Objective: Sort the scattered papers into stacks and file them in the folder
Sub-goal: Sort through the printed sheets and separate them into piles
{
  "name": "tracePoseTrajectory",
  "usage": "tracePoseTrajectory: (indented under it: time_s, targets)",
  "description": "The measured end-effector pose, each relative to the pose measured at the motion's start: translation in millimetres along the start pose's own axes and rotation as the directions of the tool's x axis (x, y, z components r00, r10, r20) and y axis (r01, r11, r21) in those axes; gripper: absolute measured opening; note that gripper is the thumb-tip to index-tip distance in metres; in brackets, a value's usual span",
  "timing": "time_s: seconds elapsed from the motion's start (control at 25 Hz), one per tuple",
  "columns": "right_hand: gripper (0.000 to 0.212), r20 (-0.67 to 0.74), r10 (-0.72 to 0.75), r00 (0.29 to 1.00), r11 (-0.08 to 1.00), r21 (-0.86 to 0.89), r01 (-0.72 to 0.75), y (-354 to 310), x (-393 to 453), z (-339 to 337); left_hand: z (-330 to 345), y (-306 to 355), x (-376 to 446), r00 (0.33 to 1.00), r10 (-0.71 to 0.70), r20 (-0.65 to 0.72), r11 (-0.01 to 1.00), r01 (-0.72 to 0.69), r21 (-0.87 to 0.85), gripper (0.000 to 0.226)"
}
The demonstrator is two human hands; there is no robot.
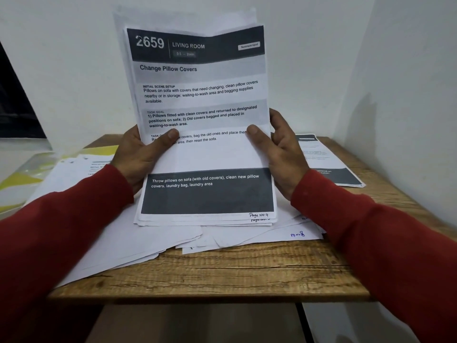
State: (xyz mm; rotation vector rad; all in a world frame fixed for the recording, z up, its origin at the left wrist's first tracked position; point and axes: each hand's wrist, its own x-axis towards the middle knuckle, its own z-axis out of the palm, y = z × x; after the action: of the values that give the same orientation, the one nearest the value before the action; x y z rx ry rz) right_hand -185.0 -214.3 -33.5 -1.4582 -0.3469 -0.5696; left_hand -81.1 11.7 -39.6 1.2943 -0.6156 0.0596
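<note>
I count two hands of mine in view, my left hand (141,154) and my right hand (279,154), each in one red sleeve, so two sleeves. Between them I hold one bundle of papers (205,154); at its bottom edge I can make out about four sheet edges, though the exact number I cannot tell. Under it lies one loose spread of white sheets (138,243), too overlapped for me to count. One separate printed sheet (329,164) lies at the right. I see one yellow folder (22,179) at the left, and one wooden table (222,276). Handwritten page numbers: three show.
</note>
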Motion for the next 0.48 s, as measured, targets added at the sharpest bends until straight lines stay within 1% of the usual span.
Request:
tracePoseTrajectory:
  time_s: [0.28,0.48]
  targets:
    - [0.029,-0.004,0.013,1.0,1.0,0.016,-0.013,0.5,1.0,-0.3,-1.9,-1.9,2.4,1.0,-0.013,0.007,1.0,0.013,0.001,0.04]
    - [0.022,-0.053,0.054,0.997,0.996,0.071,-0.05,-0.2,1.9,1.8,-2.8,-4.1,3.5,1.0,-0.026,0.015,1.0,0.026,0.016,0.035]
